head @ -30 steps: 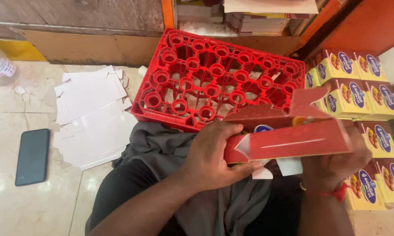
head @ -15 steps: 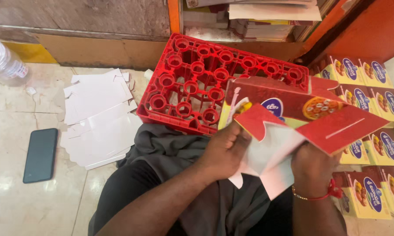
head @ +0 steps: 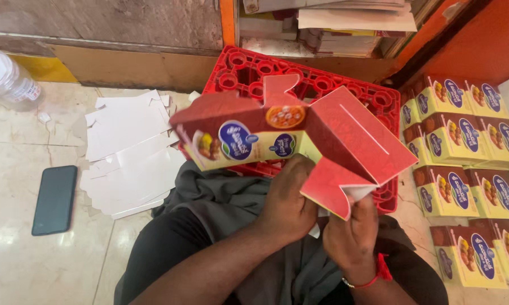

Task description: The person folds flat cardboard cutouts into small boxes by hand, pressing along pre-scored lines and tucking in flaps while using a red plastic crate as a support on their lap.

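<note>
I hold a partly folded red and yellow cardboard box point(head: 266, 133) up in front of me, its flaps spread open. My left hand point(head: 285, 203) grips it from below at the middle. My right hand point(head: 350, 234), with a red thread at the wrist, pinches the lower red flap on the right side. A white inner side of the card shows between my hands. Behind the box lies a red plastic crate point(head: 322, 85) with round cells, partly hidden by the box.
Flat white card blanks point(head: 127, 152) lie in a pile on the tiled floor at left. A dark phone point(head: 55, 199) rests beside them. A clear plastic bottle point(head: 6, 76) is at far left. Several finished red and yellow boxes point(head: 469, 169) are stacked at right. Papers sit on a shelf point(head: 345, 22) behind.
The box has been raised and turned, its printed yellow side now facing me, and its flaps have spread wider. My view has shifted slightly.
</note>
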